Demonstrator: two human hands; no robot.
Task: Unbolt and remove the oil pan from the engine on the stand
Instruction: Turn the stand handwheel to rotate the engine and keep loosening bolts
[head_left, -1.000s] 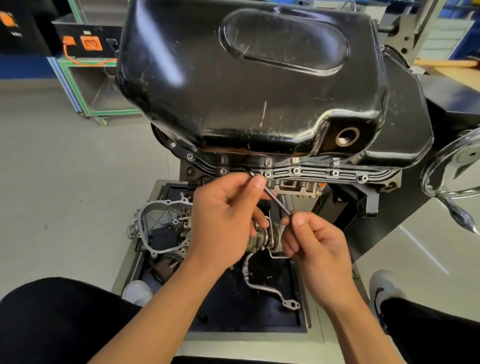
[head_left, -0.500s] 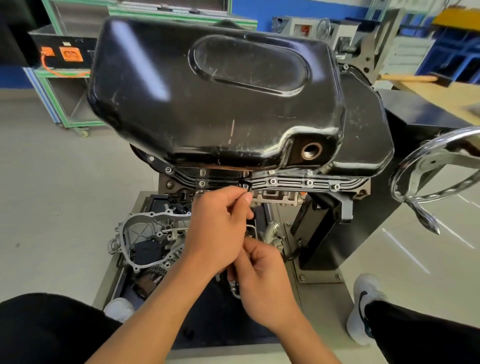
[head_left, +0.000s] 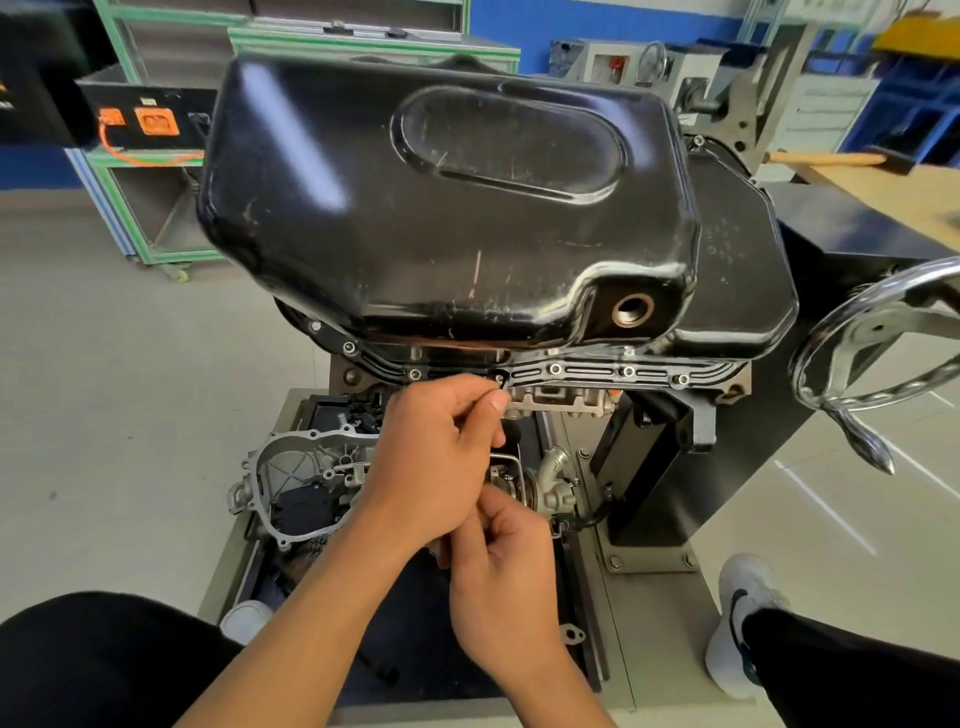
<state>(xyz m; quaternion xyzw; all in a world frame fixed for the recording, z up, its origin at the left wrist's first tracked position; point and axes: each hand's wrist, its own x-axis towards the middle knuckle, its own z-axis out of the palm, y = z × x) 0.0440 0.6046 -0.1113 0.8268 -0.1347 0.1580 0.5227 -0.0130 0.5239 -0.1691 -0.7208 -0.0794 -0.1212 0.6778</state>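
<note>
The glossy black oil pan sits upside down on top of the engine, its flange facing me with a row of bolts still in it. An open drain hole shows at its lower right. My left hand pinches the top of a thin hex key whose tip sits at a flange bolt. My right hand is just below and touching the left, fingers curled around the key's lower end, which is mostly hidden.
A chrome handwheel juts out at the right of the black stand post. Below the engine, a tray holds an aluminium cover and a pipe fitting. A green-framed cart stands back left.
My right hand swung down and left with the key's long arm, ending tucked under my left hand. The left stayed at the flange bolt. My head pulled back, widening the view.
</note>
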